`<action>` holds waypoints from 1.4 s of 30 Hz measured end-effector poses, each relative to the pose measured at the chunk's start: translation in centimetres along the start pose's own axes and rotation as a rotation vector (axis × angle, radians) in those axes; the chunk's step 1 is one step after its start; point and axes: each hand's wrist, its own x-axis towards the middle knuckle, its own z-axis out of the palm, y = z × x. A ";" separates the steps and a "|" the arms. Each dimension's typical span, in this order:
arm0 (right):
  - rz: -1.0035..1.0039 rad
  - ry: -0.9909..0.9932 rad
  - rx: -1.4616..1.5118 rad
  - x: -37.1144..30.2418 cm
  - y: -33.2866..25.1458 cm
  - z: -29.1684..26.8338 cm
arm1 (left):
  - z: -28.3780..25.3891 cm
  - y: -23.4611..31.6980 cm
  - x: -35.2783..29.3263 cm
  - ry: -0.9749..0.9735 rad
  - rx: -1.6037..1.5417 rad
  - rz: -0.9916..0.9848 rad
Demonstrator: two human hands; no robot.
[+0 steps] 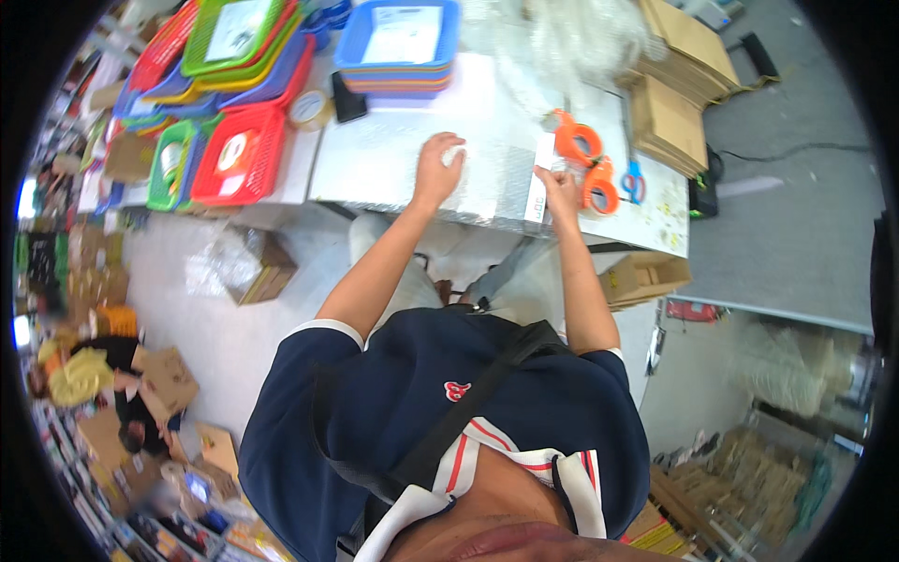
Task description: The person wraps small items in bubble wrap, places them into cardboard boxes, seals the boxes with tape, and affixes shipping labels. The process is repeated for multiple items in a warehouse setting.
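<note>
On the white table (pixel 375 155) lies a sheet of clear bubble wrap (pixel 492 183), reaching over the front edge. My left hand (pixel 436 173) rests on its left part, fingers curled around a small whitish thing (pixel 452 155) too blurred to name. At the wrap's right side stands a narrow white strip (pixel 535 199) with dark print, perhaps the side of a flat box. My right hand (pixel 562 195) pinches its right edge between thumb and fingers. Close to that hand are two orange tape dispensers (pixel 573 141) and blue-handled scissors (pixel 634 182).
Stacked plastic baskets (pixel 398 70), more coloured baskets (pixel 245 155), a tape roll (pixel 310 110) and a black phone (pixel 349 97) occupy the left. Loose bubble wrap (pixel 571 42) and flat brown cardboard (pixel 670 122) lie at the back right. A person handles a carton (pixel 167 382) at lower left.
</note>
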 end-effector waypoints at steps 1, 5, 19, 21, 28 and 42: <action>-0.072 -0.034 -0.079 -0.4 -0.9 1.5 | -2.8 -1.5 -0.3 0.094 -0.012 -0.056; -0.327 -0.262 -0.478 -6.2 -10.4 9.7 | -10.8 -3.2 -0.8 -0.144 -0.641 -0.715; -0.103 -0.715 -0.139 -8.3 -6.9 22.1 | -14.2 -5.8 -0.8 0.086 -0.822 -0.812; -0.046 -0.692 -0.048 -8.3 -7.3 22.0 | -14.1 -6.9 0.7 0.062 -0.661 -0.752; -0.010 -0.584 0.112 -6.9 -4.9 23.9 | -13.4 -9.5 1.2 -0.083 -0.044 -0.478; -0.106 -0.554 -0.228 -8.1 -7.7 23.6 | -13.2 -8.4 1.1 0.034 0.162 -0.451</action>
